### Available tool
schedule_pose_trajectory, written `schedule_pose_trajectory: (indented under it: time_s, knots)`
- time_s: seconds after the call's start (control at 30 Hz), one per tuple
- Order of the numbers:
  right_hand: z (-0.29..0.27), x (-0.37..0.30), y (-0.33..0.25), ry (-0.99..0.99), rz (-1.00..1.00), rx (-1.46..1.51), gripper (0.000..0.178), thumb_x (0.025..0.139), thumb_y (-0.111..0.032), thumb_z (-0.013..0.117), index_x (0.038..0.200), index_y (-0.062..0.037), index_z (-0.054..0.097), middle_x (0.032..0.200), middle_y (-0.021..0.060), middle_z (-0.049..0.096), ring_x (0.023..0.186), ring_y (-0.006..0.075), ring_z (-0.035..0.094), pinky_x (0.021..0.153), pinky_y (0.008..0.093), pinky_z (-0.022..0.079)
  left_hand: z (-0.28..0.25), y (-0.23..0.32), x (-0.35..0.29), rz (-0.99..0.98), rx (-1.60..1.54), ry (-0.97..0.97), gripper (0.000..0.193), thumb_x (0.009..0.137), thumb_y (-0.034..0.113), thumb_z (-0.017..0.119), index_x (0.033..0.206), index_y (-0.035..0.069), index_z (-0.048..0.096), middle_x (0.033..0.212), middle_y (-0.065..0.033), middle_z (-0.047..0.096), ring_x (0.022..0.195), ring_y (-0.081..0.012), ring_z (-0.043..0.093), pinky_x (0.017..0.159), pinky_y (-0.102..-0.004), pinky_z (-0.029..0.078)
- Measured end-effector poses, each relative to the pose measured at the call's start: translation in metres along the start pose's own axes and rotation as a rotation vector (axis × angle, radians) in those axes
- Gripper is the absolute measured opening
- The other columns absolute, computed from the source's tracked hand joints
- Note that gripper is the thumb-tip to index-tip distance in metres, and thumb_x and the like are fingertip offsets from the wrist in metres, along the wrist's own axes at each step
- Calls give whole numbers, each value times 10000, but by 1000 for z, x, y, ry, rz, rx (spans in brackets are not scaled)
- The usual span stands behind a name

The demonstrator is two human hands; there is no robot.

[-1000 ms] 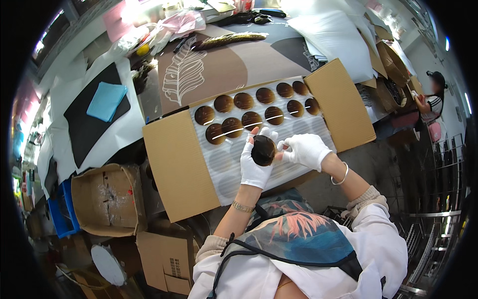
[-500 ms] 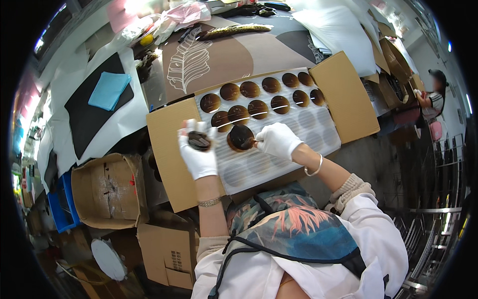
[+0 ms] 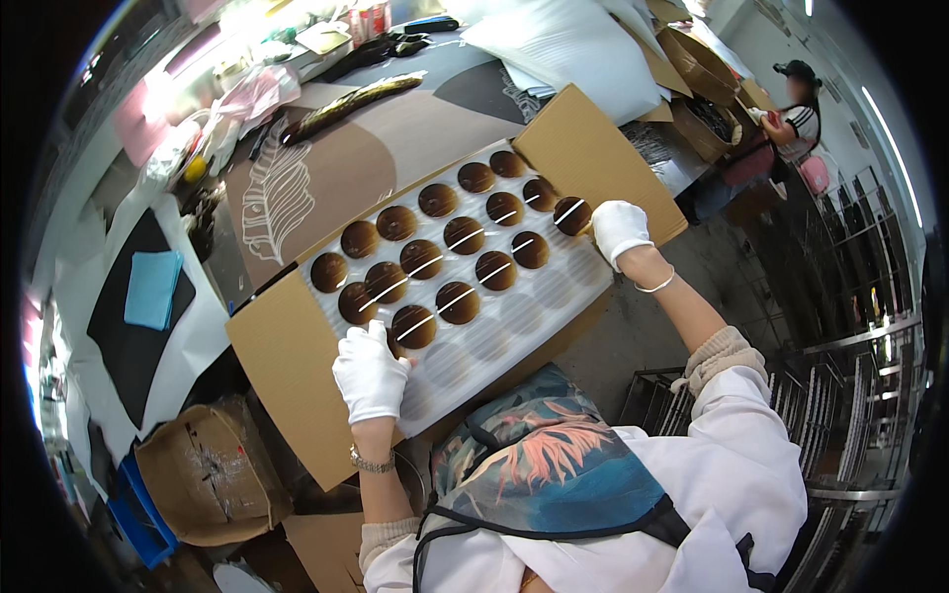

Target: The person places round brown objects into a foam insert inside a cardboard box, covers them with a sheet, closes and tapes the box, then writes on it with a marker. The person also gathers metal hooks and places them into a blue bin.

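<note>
A pale translucent tray (image 3: 474, 371) with round pockets lies in an open cardboard box, its far rows filled with several round brown lenses (image 3: 464, 235). My left hand (image 3: 371, 376), in a white glove with a bare fingertip showing, is curled at the tray's near left. Its fingers close on a brown lens (image 3: 395, 343), mostly hidden by the glove. At the tray's right edge my white-gloved right hand (image 3: 621, 235) pinches the rim of another brown lens (image 3: 573, 215) in the row's end pocket. Pockets nearer me show pale, without brown lenses.
Cardboard flaps (image 3: 282, 371) spread left and right (image 3: 603, 158) of the tray. A blue cloth (image 3: 153, 290) lies on a black sheet at left, above an empty carton (image 3: 213, 474). White foam sheets (image 3: 563, 49) are stacked behind. Another person (image 3: 796, 114) stands at far right.
The stack of lenses in my left hand no longer shows, and a third row of lenses now fills the tray. My right hand has moved to the right edge; the view has turned.
</note>
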State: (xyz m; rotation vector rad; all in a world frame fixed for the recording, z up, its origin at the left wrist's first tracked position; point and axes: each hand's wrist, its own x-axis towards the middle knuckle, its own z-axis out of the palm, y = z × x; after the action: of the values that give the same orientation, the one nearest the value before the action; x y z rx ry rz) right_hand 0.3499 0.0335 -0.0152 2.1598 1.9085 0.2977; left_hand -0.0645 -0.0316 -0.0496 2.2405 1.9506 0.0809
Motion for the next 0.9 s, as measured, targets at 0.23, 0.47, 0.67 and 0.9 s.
schedule_pose_trajectory:
  time_s: [0.23, 0.47, 0.67, 0.9]
  knots:
    - [-49, -61, -124, -134, -519, 569, 234, 868, -280, 604, 813, -113, 758, 856, 156, 741, 804, 350, 730, 766, 460, 585, 48, 80, 6, -117, -1336, 323, 502, 853, 49, 780, 1322, 14, 603, 1159, -60, 623, 1025, -145, 599, 936, -266, 479]
    - [-10, -43, -60, -8, -101, 447, 219, 902, -293, 612, 907, -123, 750, 942, 152, 741, 861, 345, 723, 766, 461, 579, 14, 8, 39, 4, -743, 572, 242, 835, -83, 612, 1047, 34, 617, 978, -150, 629, 942, -341, 642, 856, -404, 539]
    - [52, -31, -5, -41, 103, 263, 232, 928, -289, 652, 1038, -87, 676, 947, 162, 750, 866, 357, 738, 789, 485, 587, -17, -33, 66, 57, -186, 102, 462, 777, 260, 840, 1163, 78, 663, 1090, -177, 658, 1042, -363, 648, 879, -454, 543]
    - [27, -23, -13, 78, 4, 222, 155, 927, -240, 641, 1020, -128, 695, 931, 135, 741, 853, 337, 732, 747, 463, 588, -21, -28, 61, 33, 8, 121, 543, 747, 276, 881, 1177, 45, 644, 1030, -148, 653, 949, -316, 665, 798, -433, 578]
